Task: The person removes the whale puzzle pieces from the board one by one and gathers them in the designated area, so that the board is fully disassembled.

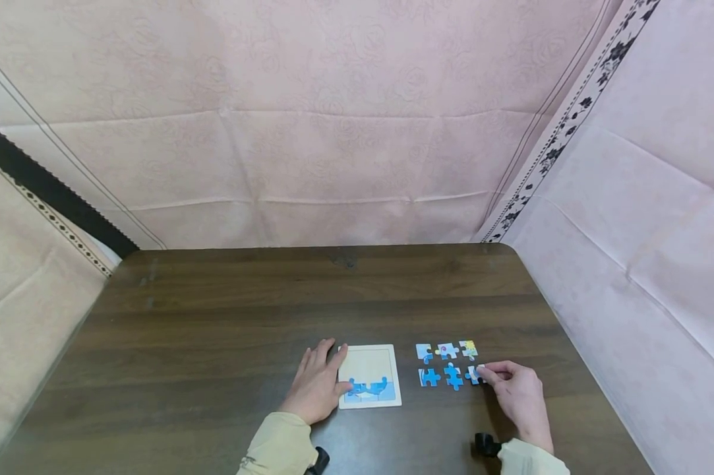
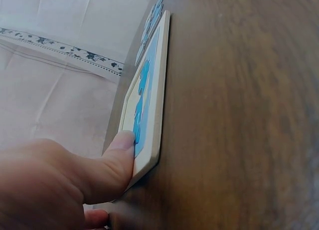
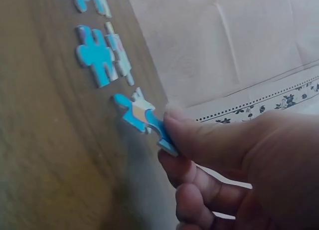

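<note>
A square puzzle board (image 1: 368, 361) with a pale wooden rim lies on the table, its lower part filled with blue pieces (image 1: 378, 390). My left hand (image 1: 311, 390) rests at the board's left side, fingers stretched forward; the thumb (image 2: 117, 157) presses over the rim in the left wrist view. To the right of the board, my right hand (image 1: 521, 398) pinches a jigsaw piece (image 3: 141, 114) between thumb and fingertips. That piece is blue and white with an orange patch and looks tilted. Loose jigsaw pieces (image 1: 453, 376) lie just left of the right hand.
Two short rows of loose pieces (image 1: 447, 350) sit between board and right hand. The brown wooden table (image 1: 244, 310) is bounded by pink patterned cloth (image 1: 345, 152) behind and more cloth at both sides. Black wrist straps (image 1: 486, 444) show at the cuffs.
</note>
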The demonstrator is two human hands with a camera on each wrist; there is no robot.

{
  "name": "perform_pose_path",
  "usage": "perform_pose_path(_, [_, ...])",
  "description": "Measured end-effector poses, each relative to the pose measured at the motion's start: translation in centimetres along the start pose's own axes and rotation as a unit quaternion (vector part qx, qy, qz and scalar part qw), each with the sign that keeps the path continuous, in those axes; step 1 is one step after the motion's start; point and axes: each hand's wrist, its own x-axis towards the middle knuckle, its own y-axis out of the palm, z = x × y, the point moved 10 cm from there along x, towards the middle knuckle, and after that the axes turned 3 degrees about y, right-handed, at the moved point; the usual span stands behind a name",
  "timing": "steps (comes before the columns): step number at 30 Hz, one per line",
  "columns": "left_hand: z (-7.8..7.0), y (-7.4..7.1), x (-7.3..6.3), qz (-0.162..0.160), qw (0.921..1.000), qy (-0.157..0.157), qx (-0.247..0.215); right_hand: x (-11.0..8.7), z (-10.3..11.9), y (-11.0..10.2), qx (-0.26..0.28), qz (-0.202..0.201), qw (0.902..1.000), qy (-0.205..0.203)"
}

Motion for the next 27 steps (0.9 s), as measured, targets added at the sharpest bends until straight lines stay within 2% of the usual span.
perform_pose_path(13, [-0.02, 0.01, -0.17, -0.002, 1.0000, -0.001, 0.000, 0.24, -0.88, 0.61, -0.019, -0.013, 0.9993, 0.029])
perform_pose_path(27, [0.11, -0.05, 0.08, -0.013, 0.9998, 0.012, -0.004, 0.55, -1.02, 0.85, -0.028, 0.008, 0.9990, 0.033])
